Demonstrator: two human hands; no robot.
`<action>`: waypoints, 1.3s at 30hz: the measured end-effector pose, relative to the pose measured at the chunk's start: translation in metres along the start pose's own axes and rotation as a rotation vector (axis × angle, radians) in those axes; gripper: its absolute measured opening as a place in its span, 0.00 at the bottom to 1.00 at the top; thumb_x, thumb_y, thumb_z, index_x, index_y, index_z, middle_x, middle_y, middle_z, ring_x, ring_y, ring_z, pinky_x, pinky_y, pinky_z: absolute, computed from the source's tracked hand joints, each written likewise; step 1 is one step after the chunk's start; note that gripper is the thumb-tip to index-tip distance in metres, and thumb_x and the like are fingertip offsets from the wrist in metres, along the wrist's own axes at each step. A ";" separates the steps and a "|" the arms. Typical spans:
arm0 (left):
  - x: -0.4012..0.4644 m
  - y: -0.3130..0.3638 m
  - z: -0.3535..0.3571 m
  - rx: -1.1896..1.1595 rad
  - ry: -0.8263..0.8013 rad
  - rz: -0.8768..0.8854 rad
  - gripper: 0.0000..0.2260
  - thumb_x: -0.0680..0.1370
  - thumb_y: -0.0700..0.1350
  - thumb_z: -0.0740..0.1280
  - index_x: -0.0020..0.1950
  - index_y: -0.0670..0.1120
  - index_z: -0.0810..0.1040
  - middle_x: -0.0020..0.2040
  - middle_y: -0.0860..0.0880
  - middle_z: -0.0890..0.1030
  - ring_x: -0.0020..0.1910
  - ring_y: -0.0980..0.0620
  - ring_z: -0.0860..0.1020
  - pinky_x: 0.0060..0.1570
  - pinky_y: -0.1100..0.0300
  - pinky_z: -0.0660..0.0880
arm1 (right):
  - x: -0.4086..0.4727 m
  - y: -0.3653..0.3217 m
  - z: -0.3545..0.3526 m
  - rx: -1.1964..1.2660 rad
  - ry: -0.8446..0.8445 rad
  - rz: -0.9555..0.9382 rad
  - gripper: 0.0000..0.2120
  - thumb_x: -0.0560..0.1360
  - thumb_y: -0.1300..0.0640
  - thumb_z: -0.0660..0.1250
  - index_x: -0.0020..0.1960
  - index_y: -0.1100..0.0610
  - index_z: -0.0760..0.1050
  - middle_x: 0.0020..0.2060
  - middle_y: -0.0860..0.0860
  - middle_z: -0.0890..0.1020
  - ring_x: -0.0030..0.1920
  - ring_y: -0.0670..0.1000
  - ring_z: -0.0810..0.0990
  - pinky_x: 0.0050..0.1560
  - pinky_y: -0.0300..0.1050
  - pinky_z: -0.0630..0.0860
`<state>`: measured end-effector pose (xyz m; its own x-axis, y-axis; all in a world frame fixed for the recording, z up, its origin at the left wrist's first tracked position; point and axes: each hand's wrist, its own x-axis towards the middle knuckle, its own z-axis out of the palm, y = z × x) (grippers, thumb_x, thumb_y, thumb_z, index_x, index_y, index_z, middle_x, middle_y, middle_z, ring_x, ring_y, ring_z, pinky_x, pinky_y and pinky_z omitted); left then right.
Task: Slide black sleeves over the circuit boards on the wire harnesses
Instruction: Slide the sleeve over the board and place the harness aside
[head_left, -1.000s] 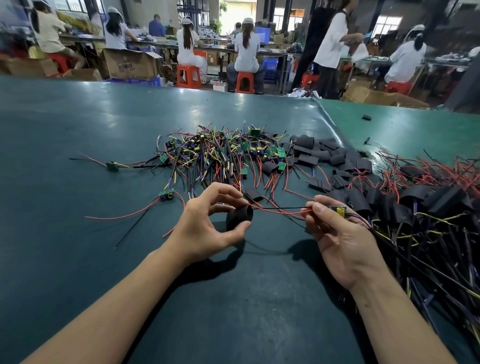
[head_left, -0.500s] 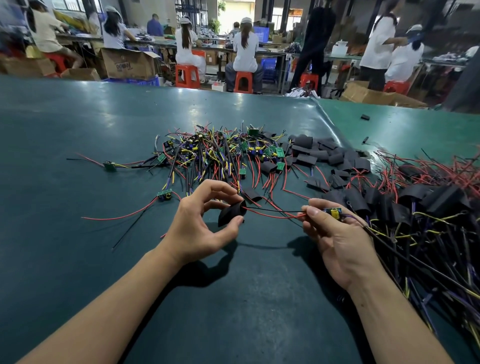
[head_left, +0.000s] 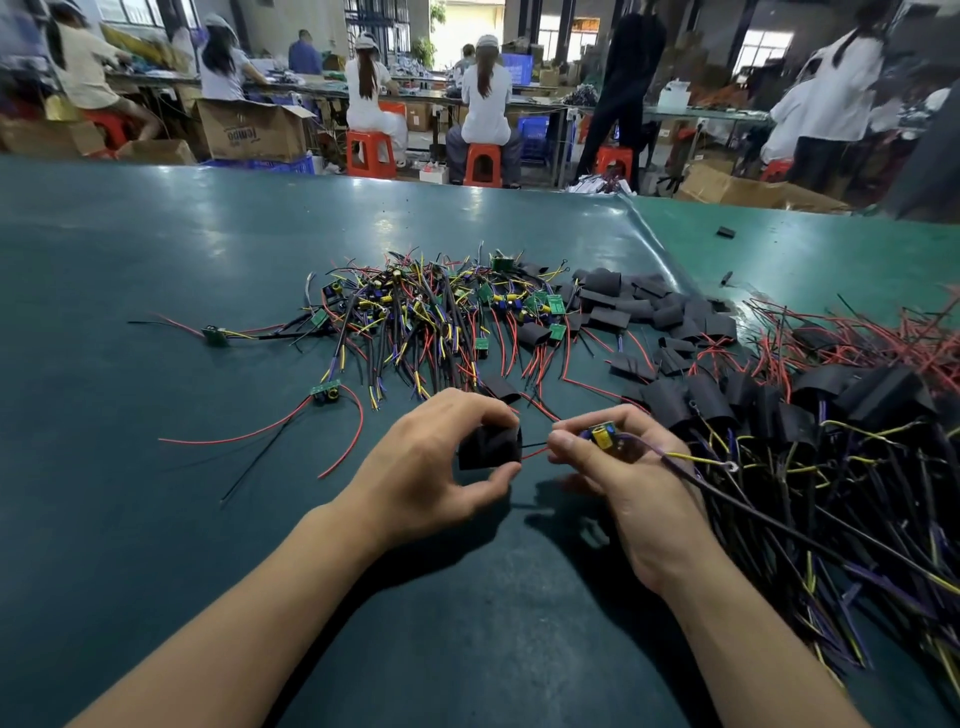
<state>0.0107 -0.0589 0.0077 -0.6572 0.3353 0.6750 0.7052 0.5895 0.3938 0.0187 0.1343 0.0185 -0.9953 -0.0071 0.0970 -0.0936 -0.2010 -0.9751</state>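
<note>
While L hand (head_left: 431, 467) pinches black sleeve (head_left: 489, 448), R hand (head_left: 631, 478) fingers grip circuit board (head_left: 605, 435)

- The left hand (head_left: 431, 467) pinches a black sleeve (head_left: 491, 447) between thumb and fingers (head_left: 467, 410).
- The right hand (head_left: 628, 478) grips a circuit board (head_left: 605, 435); its red and black wires (head_left: 535, 451) run into the sleeve.
- Beyond the fingers lies a tangle of bare harnesses (head_left: 415, 317); right of them, sleeved harnesses (head_left: 810, 415) are heaped on the green counter (head_left: 156, 519).
</note>
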 end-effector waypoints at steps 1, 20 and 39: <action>0.001 0.002 0.002 -0.006 0.002 0.009 0.14 0.70 0.41 0.77 0.54 0.42 0.79 0.46 0.50 0.80 0.45 0.50 0.78 0.47 0.56 0.75 | -0.001 0.001 0.002 -0.011 -0.005 0.010 0.10 0.61 0.59 0.78 0.40 0.58 0.80 0.33 0.54 0.82 0.33 0.49 0.81 0.32 0.38 0.77; 0.002 0.014 0.013 -0.100 0.034 0.095 0.12 0.72 0.40 0.76 0.52 0.38 0.80 0.47 0.46 0.82 0.45 0.45 0.80 0.46 0.50 0.77 | 0.002 0.000 0.003 -0.009 0.033 0.071 0.18 0.58 0.38 0.74 0.35 0.50 0.74 0.20 0.50 0.69 0.16 0.45 0.62 0.20 0.32 0.58; -0.001 0.005 0.013 -0.221 0.105 -0.065 0.14 0.71 0.40 0.76 0.54 0.43 0.78 0.49 0.51 0.82 0.49 0.52 0.82 0.48 0.51 0.79 | 0.002 0.001 -0.005 0.045 -0.161 0.096 0.16 0.63 0.59 0.74 0.50 0.59 0.85 0.39 0.56 0.84 0.37 0.50 0.80 0.37 0.40 0.78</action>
<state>0.0111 -0.0467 0.0011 -0.6799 0.2167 0.7005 0.7110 0.4283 0.5576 0.0162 0.1395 0.0166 -0.9822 -0.1840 0.0379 0.0066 -0.2352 -0.9719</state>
